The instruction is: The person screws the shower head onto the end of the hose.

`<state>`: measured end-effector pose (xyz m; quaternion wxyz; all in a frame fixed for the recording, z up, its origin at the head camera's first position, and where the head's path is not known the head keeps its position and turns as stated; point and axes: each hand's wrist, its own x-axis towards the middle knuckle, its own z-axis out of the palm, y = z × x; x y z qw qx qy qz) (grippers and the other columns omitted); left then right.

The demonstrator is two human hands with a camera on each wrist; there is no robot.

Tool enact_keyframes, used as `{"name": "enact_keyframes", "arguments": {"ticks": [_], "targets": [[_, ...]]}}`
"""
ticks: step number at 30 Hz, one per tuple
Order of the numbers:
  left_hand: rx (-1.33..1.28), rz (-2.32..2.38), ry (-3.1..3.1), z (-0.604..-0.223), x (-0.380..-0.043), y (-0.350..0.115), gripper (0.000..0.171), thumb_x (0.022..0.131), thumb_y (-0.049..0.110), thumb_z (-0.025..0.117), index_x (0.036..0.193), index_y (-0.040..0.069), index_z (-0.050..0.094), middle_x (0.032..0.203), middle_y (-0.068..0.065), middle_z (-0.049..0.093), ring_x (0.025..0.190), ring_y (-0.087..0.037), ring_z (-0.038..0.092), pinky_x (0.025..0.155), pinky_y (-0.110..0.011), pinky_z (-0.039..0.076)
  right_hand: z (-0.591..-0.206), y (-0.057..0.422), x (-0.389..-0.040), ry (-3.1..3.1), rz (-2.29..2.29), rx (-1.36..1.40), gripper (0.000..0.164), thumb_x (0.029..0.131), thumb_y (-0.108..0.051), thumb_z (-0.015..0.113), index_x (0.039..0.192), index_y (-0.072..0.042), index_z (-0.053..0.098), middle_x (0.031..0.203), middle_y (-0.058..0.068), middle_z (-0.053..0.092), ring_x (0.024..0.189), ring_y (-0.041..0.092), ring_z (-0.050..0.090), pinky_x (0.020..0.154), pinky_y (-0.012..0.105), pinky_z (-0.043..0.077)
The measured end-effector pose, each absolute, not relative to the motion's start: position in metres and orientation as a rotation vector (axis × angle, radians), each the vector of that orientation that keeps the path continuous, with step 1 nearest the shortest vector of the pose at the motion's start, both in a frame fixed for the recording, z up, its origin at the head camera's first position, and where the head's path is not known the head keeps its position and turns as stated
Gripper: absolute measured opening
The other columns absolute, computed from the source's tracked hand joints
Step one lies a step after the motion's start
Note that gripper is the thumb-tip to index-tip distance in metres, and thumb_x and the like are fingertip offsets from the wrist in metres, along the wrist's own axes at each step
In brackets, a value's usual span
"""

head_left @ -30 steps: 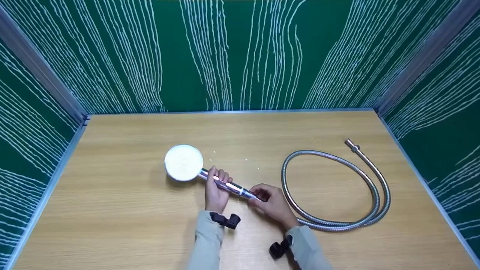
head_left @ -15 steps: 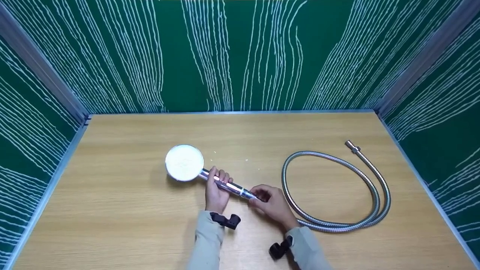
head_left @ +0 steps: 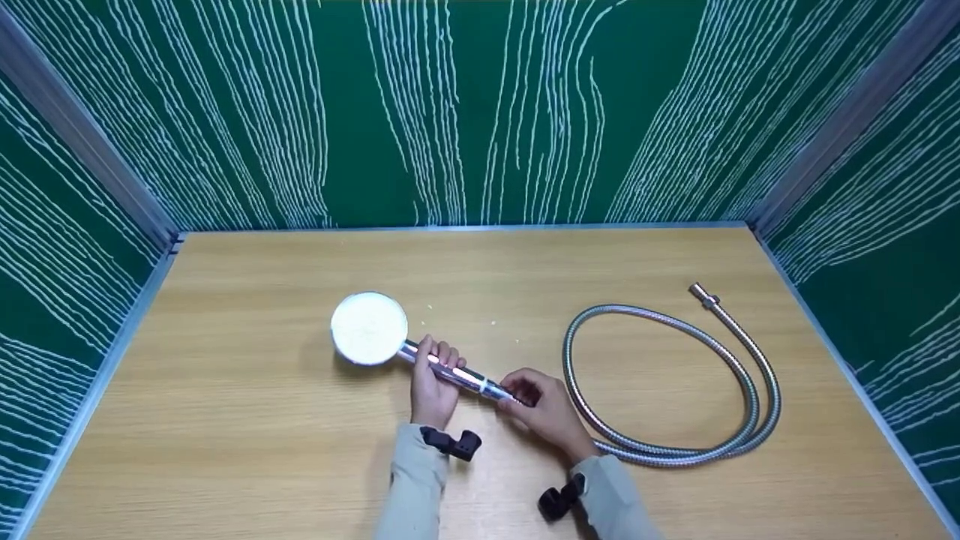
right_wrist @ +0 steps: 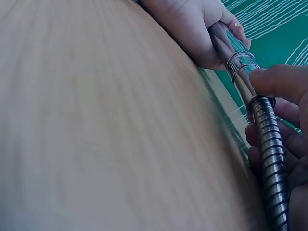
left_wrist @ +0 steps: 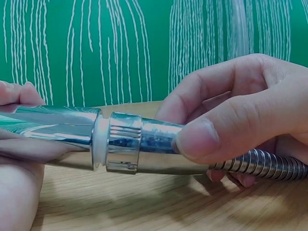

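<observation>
Shower head (head_left: 368,328) sits fwd + left of both hands, white face up; can't tell if it touches the table (head_left: 247,450). Chrome handle (head_left: 471,380) slants from there down to the right, btwn the two hands.

L hand (head_left: 435,382) is closed round the handle, approx mid-length, thumb on the side nearer the head, other fingers curled over the far side.

R hand (head_left: 551,412) is just beyond the handle's lower end, part-closed: thumb + fingers pinch the chrome connector (left_wrist: 156,147), thumb on its near side. Connector's ribbed collar (left_wrist: 123,144) is lined up w/ handle end, white ring (left_wrist: 100,142) showing btwn them; can't tell how tight the joint is.

Ribbed metal hose (head_left: 611,308) exits the connector thru R hand, then loops on the table to the right of both hands. Its free end w/ nut (head_left: 703,296) pts away from the person, far right, well apart from either hand. Blk wrist cams on both sleeves; green walls w/ white squiggly lines behind.
</observation>
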<state>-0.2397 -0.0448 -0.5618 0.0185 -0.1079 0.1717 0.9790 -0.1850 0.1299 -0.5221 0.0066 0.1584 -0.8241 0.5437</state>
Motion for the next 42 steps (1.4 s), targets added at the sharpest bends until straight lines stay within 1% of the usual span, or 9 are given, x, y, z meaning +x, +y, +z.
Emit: {"name": "enact_keyframes", "arguments": {"ticks": [4,11,14,19,26,33,42], "targets": [[-0.325,3.038,0.532,-0.5624,-0.2396,-0.0447,0.033,0.104,0.022,0.033,0.073,0.012,0.035,0.059,0.003,0.033,0.055,-0.011,0.034,0.061,-0.025,0.030,-0.5221,0.1303,-0.1848,-2.561,1.729,0.499,0.023,0.074,0.003,0.075,0.095,0.005,0.065,0.078,0.015,0.064,0.065,0.006,0.050,0.059,0.017,0.041],[-0.311,3.034,0.531,-0.5618,-0.2396,-0.0453,0.035,0.104,0.023,0.032,0.071,0.013,0.035,0.058,0.004,0.034,0.054,-0.011,0.032,0.060,-0.024,0.030,-0.5231,0.1307,-0.1854,-2.516,1.808,0.535,0.036,0.071,0.004,0.078,0.103,0.007,0.062,0.092,0.021,0.065,0.075,0.017,0.060,0.067,0.024,0.049],[-0.296,3.035,0.551,-0.5618,-0.2397,-0.0452,0.035,0.104,0.023,0.031,0.071,0.013,0.035,0.058,0.004,0.033,0.054,-0.011,0.033,0.060,-0.024,0.031,-0.5244,0.1307,-0.1861,-2.504,1.808,0.548,0.038,0.068,0.005,0.079,0.102,0.007,0.062,0.091,0.022,0.064,0.074,0.019,0.060,0.066,0.024,0.049],[-0.256,3.042,0.592,-0.5621,-0.2391,-0.0449,0.035,0.104,0.022,0.029,0.071,0.014,0.034,0.058,0.005,0.033,0.054,-0.010,0.034,0.061,-0.023,0.031,-0.5264,0.1305,-0.1868,-2.472,1.760,0.577,0.037,0.067,0.007,0.079,0.099,0.007,0.061,0.084,0.021,0.063,0.069,0.017,0.058,0.062,0.023,0.047],[-0.250,3.049,0.570,-0.5624,-0.2387,-0.0451,0.034,0.104,0.022,0.030,0.072,0.013,0.034,0.058,0.004,0.034,0.054,-0.010,0.035,0.061,-0.024,0.031,-0.5267,0.1310,-0.1864,-2.478,1.719,0.576,0.026,0.070,0.006,0.078,0.093,0.005,0.065,0.081,0.017,0.064,0.067,0.014,0.056,0.061,0.022,0.046],[-0.279,3.043,0.575,-0.5615,-0.2390,-0.0446,0.033,0.104,0.022,0.031,0.072,0.013,0.034,0.058,0.004,0.033,0.053,-0.010,0.035,0.060,-0.024,0.030,-0.5258,0.1306,-0.1859,-2.498,1.747,0.536,0.025,0.071,0.008,0.076,0.093,0.005,0.066,0.082,0.016,0.066,0.067,0.010,0.054,0.062,0.020,0.045],[-0.294,3.041,0.556,-0.5621,-0.2400,-0.0452,0.034,0.104,0.022,0.031,0.072,0.013,0.034,0.058,0.004,0.034,0.053,-0.011,0.035,0.060,-0.024,0.031,-0.5231,0.1297,-0.1845,-2.547,1.733,0.499,0.024,0.072,0.007,0.075,0.095,0.004,0.067,0.083,0.015,0.067,0.068,0.008,0.054,0.063,0.018,0.044]]}}
